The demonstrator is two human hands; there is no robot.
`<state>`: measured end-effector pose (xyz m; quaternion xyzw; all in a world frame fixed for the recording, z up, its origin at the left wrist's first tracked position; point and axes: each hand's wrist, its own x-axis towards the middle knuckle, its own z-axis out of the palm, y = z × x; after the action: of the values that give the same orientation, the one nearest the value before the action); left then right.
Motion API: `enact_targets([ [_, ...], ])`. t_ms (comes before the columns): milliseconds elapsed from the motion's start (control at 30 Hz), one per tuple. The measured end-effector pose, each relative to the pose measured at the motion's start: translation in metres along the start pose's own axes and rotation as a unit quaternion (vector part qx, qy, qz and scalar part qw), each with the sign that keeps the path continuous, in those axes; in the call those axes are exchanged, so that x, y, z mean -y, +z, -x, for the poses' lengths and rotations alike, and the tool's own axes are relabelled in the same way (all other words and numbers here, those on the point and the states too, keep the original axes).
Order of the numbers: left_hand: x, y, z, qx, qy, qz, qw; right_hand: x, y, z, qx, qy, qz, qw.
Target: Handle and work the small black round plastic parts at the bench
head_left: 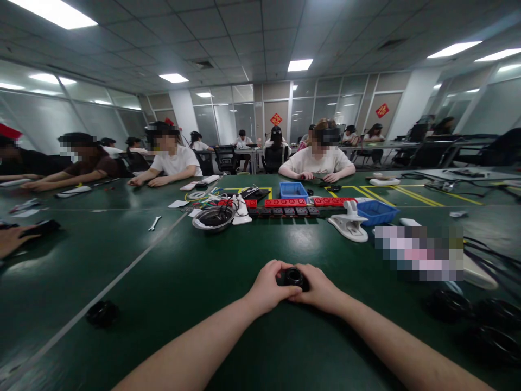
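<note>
Left hand [267, 289] and right hand [320, 288]: grip clasped around a black part [294, 277] (seemingly ring-shaped).

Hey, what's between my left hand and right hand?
The head view shows a glossy black piece, ring-shaped on top, held between your left hand and right hand.

One head-height view — forward, downward

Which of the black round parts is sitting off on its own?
The lone black part at lower left, outside your left forearm. Three others cluster at lower right; your left hand and right hand hold the fifth part.
</note>
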<state>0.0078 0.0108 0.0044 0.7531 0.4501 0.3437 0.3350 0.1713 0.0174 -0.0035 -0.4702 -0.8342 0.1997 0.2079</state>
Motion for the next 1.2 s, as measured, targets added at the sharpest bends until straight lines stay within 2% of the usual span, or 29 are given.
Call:
enact_targets([
  [133, 0.004, -0.007, -0.003, 0.066, 0.013, 0.03, 0.997, -0.004, -0.016, 0.001, 0.076, -0.039, -0.047, 0.995],
  [333, 0.005, -0.01, -0.005, 0.095, 0.021, 0.036, 0.995, -0.009, -0.025, 0.0, 0.128, -0.067, -0.107, 0.984],
  [733, 0.004, -0.01, -0.005, 0.093, 0.025, 0.032, 0.995, -0.012, -0.023, -0.002, 0.136, -0.086, -0.109, 0.981],
  [1067, 0.001, -0.004, -0.003, 0.057, -0.01, 0.042, 0.997, -0.013, -0.016, -0.003, 0.111, -0.017, -0.147, 0.983],
  [1200, -0.003, 0.0, 0.0, 0.024, -0.026, 0.019, 0.999, -0.012, -0.01, -0.002, 0.079, 0.008, -0.125, 0.989],
])
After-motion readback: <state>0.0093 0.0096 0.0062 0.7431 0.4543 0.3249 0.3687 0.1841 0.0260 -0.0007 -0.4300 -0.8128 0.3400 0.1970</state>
